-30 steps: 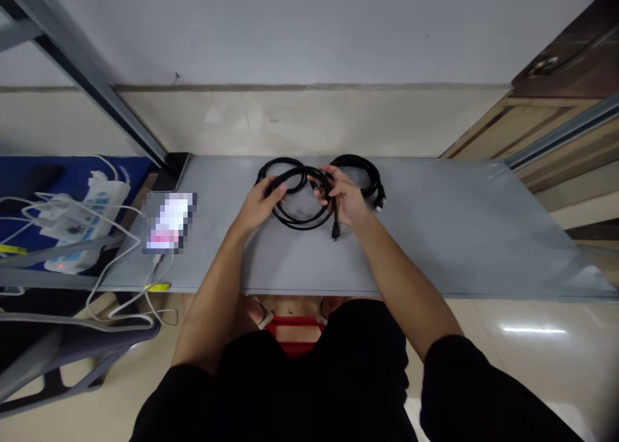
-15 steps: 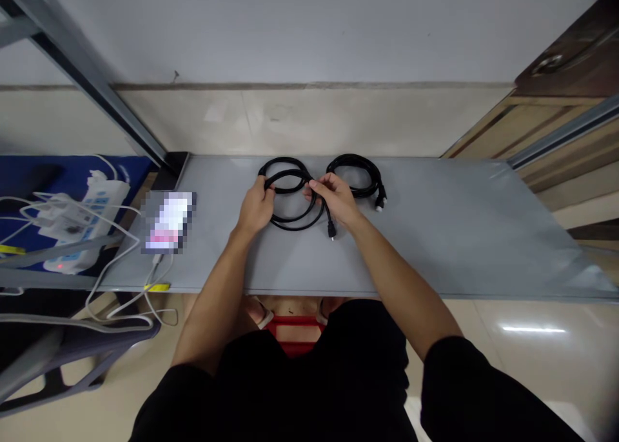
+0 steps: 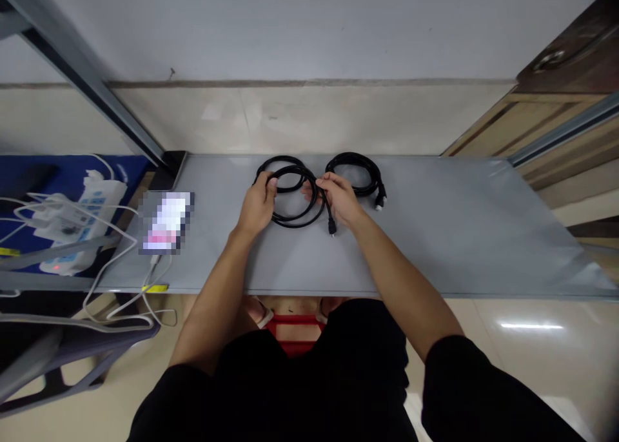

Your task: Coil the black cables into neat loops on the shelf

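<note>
A black cable (image 3: 297,225) lies partly looped over the grey tabletop between my two hands. My left hand (image 3: 259,203) is closed around the left side of its loops, thumb on top. On the right side, my right hand (image 3: 337,195) pinches the loops between thumb and fingers. One end of this cable, a black plug (image 3: 331,226), hangs just below my right hand. Beyond that hand a second black cable (image 3: 355,155) lies coiled, its connector ends with pale tips (image 3: 380,203) pointing toward me.
To the left, a blurred-out phone (image 3: 167,222) with a white charging cable lies on the grey table (image 3: 459,235). Further left is a white power strip (image 3: 87,222) with several plugs. A metal post (image 3: 111,110) rises at the table's left end. A wall runs behind.
The upper loop of the held cable has been brought closer to the rest, and the loops now overlap more. My left thumb has shifted over the cable. The coiled cable stays put.
</note>
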### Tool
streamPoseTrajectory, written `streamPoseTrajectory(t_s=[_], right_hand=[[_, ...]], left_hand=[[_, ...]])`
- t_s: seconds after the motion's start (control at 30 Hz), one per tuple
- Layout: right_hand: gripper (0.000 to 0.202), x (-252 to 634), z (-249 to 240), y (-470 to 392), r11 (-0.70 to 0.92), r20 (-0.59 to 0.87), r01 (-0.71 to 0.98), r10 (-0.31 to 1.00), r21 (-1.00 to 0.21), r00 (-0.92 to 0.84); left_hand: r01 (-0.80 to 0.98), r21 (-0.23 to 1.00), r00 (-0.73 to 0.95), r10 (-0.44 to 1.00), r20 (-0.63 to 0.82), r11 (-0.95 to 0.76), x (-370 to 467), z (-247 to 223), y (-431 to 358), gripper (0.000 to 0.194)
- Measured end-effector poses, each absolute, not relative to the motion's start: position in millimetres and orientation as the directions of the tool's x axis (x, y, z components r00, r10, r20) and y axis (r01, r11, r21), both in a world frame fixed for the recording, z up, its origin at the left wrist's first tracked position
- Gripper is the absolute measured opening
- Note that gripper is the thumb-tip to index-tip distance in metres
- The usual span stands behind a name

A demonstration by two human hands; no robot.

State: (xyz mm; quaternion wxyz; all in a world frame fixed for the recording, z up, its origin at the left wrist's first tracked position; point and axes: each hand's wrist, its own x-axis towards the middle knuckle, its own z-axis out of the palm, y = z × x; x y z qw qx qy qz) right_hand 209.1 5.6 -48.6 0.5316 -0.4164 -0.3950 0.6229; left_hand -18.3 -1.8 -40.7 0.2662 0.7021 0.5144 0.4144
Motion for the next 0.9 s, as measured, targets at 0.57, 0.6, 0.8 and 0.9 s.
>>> streamPoseTrajectory(t_s=[0.57, 0.6, 0.8, 0.9], right_hand=[[0.056, 211.6, -43.7, 1.5, -0.062, -0.024, -0.279, 0.990, -0.958, -0.140], [0.057, 209.9, -44.8, 2.0, -0.034, -0.007, -0.238, 0.993, -0.971, -0.116], [0.054, 201.4, -51.9, 5.8, 0.129, 0.131, -0.106, 0.991, -0.986, -0.009], [0.059, 204.4, -55.8, 9.0, 0.158, 0.158, -0.094, 0.987, -0.983, 0.007]], left_hand=[[0.483, 0.746, 0.312, 0.886, 0.343, -0.459, -13.0, -28.0, -8.8, 0.059], [0.463, 0.761, 0.316, 0.887, 0.337, -0.454, -12.3, -29.3, -8.6, 0.060], [0.282, 0.911, 0.260, 0.938, 0.230, -0.301, -6.4, -45.6, -4.1, 0.070], [0.243, 0.930, 0.220, 0.949, 0.225, -0.276, -4.6, -49.8, -3.4, 0.072]])
